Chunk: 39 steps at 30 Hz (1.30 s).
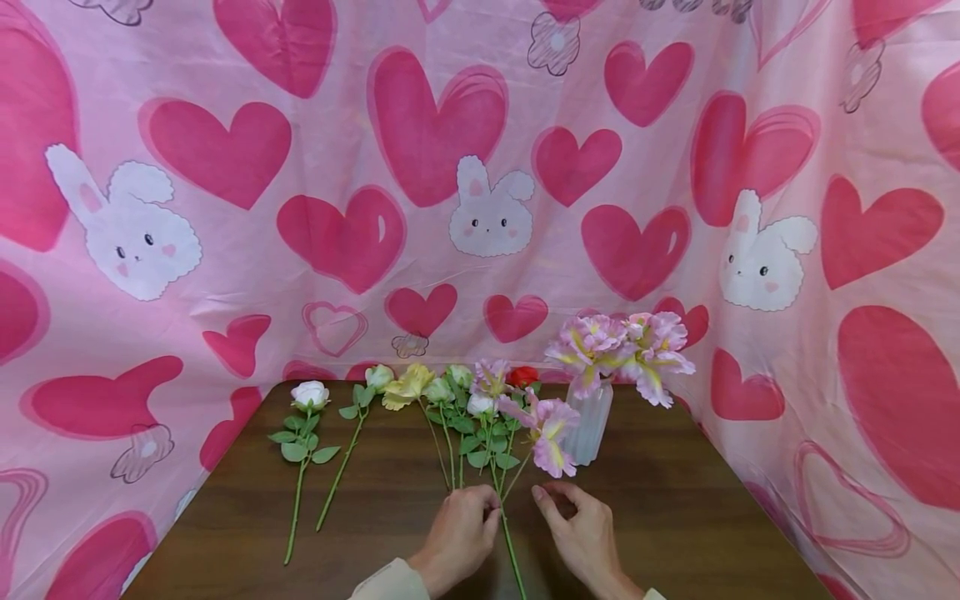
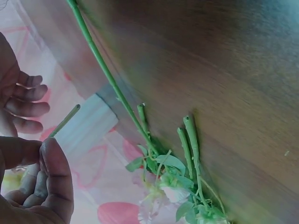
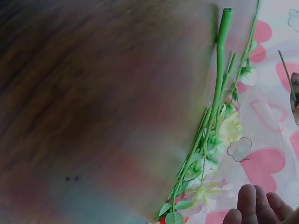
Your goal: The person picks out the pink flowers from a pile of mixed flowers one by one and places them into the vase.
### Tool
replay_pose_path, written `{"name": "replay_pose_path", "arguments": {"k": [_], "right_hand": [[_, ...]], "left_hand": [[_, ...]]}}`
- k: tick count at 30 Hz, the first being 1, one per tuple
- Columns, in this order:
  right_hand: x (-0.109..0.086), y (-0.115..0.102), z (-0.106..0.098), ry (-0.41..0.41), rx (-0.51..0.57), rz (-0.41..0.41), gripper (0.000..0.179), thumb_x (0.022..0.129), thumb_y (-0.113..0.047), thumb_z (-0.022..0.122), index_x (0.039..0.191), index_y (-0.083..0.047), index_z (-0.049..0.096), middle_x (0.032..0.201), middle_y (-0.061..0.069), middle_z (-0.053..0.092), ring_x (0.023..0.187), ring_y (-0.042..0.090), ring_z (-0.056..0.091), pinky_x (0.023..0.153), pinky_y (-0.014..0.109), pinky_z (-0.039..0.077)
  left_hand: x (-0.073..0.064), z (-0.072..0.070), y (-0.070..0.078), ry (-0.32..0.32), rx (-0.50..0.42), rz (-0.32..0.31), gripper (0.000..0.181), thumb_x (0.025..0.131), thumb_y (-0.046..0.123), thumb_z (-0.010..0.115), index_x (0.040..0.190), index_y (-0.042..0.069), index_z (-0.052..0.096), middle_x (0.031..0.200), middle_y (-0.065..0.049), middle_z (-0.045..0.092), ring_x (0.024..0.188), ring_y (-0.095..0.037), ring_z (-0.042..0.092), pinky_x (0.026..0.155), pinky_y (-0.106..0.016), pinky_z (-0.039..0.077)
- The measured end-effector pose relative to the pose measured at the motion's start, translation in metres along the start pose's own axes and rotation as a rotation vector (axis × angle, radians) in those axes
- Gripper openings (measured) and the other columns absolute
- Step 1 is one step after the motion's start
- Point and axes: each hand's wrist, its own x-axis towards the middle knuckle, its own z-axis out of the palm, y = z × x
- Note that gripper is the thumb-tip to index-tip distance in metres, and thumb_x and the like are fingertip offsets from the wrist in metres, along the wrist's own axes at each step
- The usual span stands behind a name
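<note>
In the head view my left hand (image 1: 461, 529) pinches the thin stem of a pink and yellow iris-like flower (image 1: 551, 429) between thumb and fingers. The cut stem end (image 2: 65, 120) sticks out past the thumb in the left wrist view. My right hand (image 1: 583, 529) hovers to the right of that stem, fingers loosely bent and holding nothing. Behind it stands a frosted white vase (image 1: 588, 425) with pink flowers (image 1: 592, 343) in it. Beneath the hands, a long green stem (image 1: 512, 542) runs toward the table's near edge.
Several roses and other flowers lie in a row, among them a yellow flower (image 1: 408, 386) and a red rose (image 1: 522, 377). Farther left lie a white rose (image 1: 310, 394) and a pale green-white rose (image 1: 379, 378). Heart-patterned pink cloth (image 1: 337, 167) surrounds the brown table (image 1: 675, 517).
</note>
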Motion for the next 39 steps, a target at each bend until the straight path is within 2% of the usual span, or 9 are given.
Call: {"name": "replay_pose_path", "arguments": {"k": [9, 21, 30, 33, 39], "right_hand": [[0.002, -0.006, 0.002, 0.034, 0.05, 0.027, 0.013, 0.088, -0.038, 0.083, 0.089, -0.025, 0.08, 0.078, -0.015, 0.073, 0.07, 0.0, 0.065, 0.064, 0.024, 0.05], [0.003, -0.014, 0.005, 0.112, 0.125, 0.058, 0.01, 0.085, -0.033, 0.086, 0.087, -0.026, 0.079, 0.073, -0.016, 0.071, 0.068, 0.003, 0.063, 0.064, 0.024, 0.048], [0.006, -0.016, 0.007, 0.178, 0.162, 0.007, 0.012, 0.084, -0.028, 0.087, 0.09, -0.025, 0.078, 0.074, -0.017, 0.07, 0.069, 0.005, 0.065, 0.065, 0.024, 0.047], [0.007, -0.016, 0.008, 0.185, 0.228, -0.005, 0.011, 0.084, -0.021, 0.087, 0.09, -0.021, 0.077, 0.07, -0.015, 0.069, 0.062, 0.007, 0.065, 0.061, 0.022, 0.048], [0.007, -0.018, 0.009, 0.212, 0.322, -0.039, 0.013, 0.085, -0.009, 0.084, 0.082, -0.018, 0.074, 0.067, -0.01, 0.069, 0.06, 0.009, 0.065, 0.062, 0.021, 0.046]], "left_hand": [[0.002, 0.004, 0.001, 0.012, 0.023, 0.051, 0.016, 0.083, -0.002, 0.077, 0.08, 0.011, 0.069, 0.076, 0.008, 0.069, 0.07, -0.001, 0.059, 0.061, -0.022, 0.049], [0.005, 0.009, 0.003, 0.002, 0.037, 0.067, 0.017, 0.083, -0.002, 0.077, 0.08, 0.013, 0.07, 0.075, 0.01, 0.069, 0.069, 0.001, 0.059, 0.06, -0.02, 0.048], [0.008, 0.013, 0.005, 0.005, 0.043, 0.089, 0.018, 0.082, -0.002, 0.078, 0.079, 0.015, 0.071, 0.076, 0.009, 0.07, 0.07, 0.001, 0.06, 0.061, -0.018, 0.048], [0.009, 0.014, 0.007, 0.001, 0.037, 0.092, 0.017, 0.083, -0.002, 0.079, 0.08, 0.014, 0.072, 0.077, 0.007, 0.071, 0.071, 0.001, 0.06, 0.061, -0.018, 0.048], [0.011, 0.013, 0.011, -0.008, 0.041, 0.094, 0.014, 0.084, -0.001, 0.078, 0.081, 0.012, 0.073, 0.077, 0.008, 0.071, 0.07, 0.001, 0.061, 0.06, -0.018, 0.048]]}}
